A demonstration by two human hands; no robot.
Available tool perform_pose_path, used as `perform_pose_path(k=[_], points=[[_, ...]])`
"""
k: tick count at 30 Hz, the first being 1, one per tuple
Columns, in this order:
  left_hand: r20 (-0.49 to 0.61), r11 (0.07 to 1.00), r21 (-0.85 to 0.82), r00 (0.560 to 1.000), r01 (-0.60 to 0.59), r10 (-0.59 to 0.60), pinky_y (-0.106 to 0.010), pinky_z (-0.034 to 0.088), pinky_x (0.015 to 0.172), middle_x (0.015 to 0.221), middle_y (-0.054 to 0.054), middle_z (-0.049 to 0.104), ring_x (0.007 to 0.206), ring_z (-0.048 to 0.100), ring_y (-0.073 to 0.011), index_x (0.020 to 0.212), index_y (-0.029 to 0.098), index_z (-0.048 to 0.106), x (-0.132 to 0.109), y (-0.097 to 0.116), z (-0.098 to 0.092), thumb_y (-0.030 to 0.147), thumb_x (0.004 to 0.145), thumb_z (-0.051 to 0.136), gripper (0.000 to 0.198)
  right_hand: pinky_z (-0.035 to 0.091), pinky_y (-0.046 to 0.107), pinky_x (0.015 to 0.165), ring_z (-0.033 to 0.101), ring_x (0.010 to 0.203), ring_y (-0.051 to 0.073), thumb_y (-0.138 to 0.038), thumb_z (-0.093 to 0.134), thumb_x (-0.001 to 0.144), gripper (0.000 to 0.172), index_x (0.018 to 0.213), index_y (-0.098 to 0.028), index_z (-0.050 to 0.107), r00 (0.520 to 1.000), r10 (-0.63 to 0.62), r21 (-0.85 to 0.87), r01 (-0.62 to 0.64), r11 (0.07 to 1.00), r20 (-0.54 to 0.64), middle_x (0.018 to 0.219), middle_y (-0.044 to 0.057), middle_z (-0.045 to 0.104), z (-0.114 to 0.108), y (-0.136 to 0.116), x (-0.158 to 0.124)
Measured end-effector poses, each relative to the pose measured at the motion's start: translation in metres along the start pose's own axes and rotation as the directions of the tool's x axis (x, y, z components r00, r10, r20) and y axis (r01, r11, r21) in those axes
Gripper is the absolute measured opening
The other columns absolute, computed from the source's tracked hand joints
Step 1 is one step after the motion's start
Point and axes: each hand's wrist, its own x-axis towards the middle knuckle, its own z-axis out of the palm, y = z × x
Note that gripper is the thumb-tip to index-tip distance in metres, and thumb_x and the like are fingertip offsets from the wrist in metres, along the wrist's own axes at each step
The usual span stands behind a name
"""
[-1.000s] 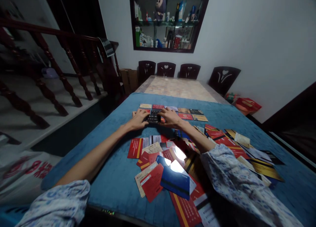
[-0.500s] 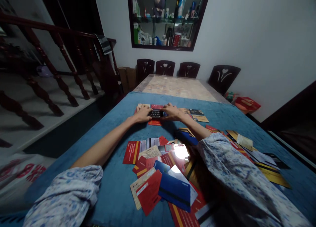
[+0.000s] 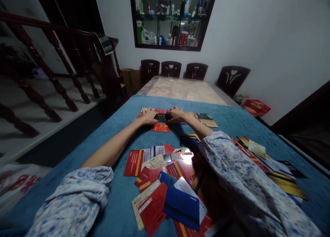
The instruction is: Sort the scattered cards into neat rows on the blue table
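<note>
Between my two hands a black card (image 3: 162, 117) lies on the blue cloth (image 3: 113, 146), gripped at its left edge by my left hand (image 3: 149, 116) and at its right edge by my right hand (image 3: 176, 114). Just nearer to me is an orange-red card (image 3: 161, 127). A red card (image 3: 162, 110) shows behind the black one. Right of my right hand are a dark card (image 3: 205, 116) and a tan card (image 3: 209, 123). Below my arms spreads a loose pile of cards, with a blue card (image 3: 182, 206) and a red card (image 3: 152, 209) on top.
More cards, including a yellow one (image 3: 287, 183), lie at the right under and beside my sleeve. Beyond the cloth is the bare stone-patterned tabletop (image 3: 185, 89), with dark chairs (image 3: 171, 69) behind it. A plastic bag (image 3: 18, 182) is at the lower left.
Both hands and the black card have moved slightly away from me, leaving more of the orange-red card uncovered. The view has shifted a little.
</note>
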Motion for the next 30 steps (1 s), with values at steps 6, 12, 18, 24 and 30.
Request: perform_pose_path(k=[6,12,18,24,30], points=[[0.046,1.0,0.028,0.999,0.012,-0.013,-0.062,0.035,0.1,0.12,-0.014,0.063,0.124,0.043,-0.0405,0.11,0.022,0.072,0.003,0.0,-0.002,0.027,0.076,0.061,0.036,0.044,0.042,0.088,0.049,0.125,0.036,-0.043,0.062,0.084,0.047,0.126,-0.024,0.068,1.0,-0.019,0.012,0.019,1.0,0.013,0.13,0.014,0.065,0.003,0.002,0.005],[0.059,0.999,0.038,0.998,-0.003,0.001,-0.06,0.037,0.098,0.12,-0.014,0.063,0.121,0.043,-0.0397,0.106,0.021,0.072,0.005,-0.003,-0.004,0.03,0.073,0.063,0.035,0.044,0.047,0.091,0.048,0.125,0.038,-0.041,0.063,0.084,0.045,0.124,-0.022,0.069,0.999,-0.037,0.039,0.037,0.999,0.016,0.132,0.015,0.064,0.0,-0.001,0.003],[0.087,0.997,0.073,0.996,0.02,-0.027,-0.058,0.039,0.1,0.12,-0.013,0.063,0.122,0.044,-0.0395,0.109,0.021,0.072,0.005,0.002,-0.008,0.026,0.073,0.064,0.038,0.043,0.046,0.093,0.047,0.128,0.037,-0.039,0.065,0.085,0.045,0.128,-0.026,0.068,0.998,-0.064,0.035,0.064,0.997,-0.009,0.134,0.011,0.064,0.003,0.001,0.006],[0.139,0.992,0.115,0.988,0.058,-0.074,-0.056,0.038,0.106,0.129,-0.013,0.059,0.128,0.042,-0.0375,0.119,0.022,0.068,0.004,0.009,-0.013,0.027,0.074,0.062,0.045,0.045,0.043,0.093,0.048,0.128,0.036,-0.04,0.065,0.084,0.047,0.13,-0.028,0.066,0.999,-0.049,0.062,0.05,0.997,-0.008,0.137,0.008,0.063,0.006,0.001,0.006],[0.139,0.987,0.138,0.984,0.088,-0.107,-0.056,0.039,0.105,0.13,-0.015,0.059,0.128,0.042,-0.038,0.124,0.021,0.067,0.003,0.013,-0.014,0.022,0.074,0.061,0.05,0.048,0.042,0.092,0.051,0.126,0.036,-0.037,0.063,0.084,0.046,0.128,-0.026,0.066,0.999,-0.049,0.07,0.049,0.996,0.008,0.132,0.009,0.066,0.001,-0.005,0.004]])
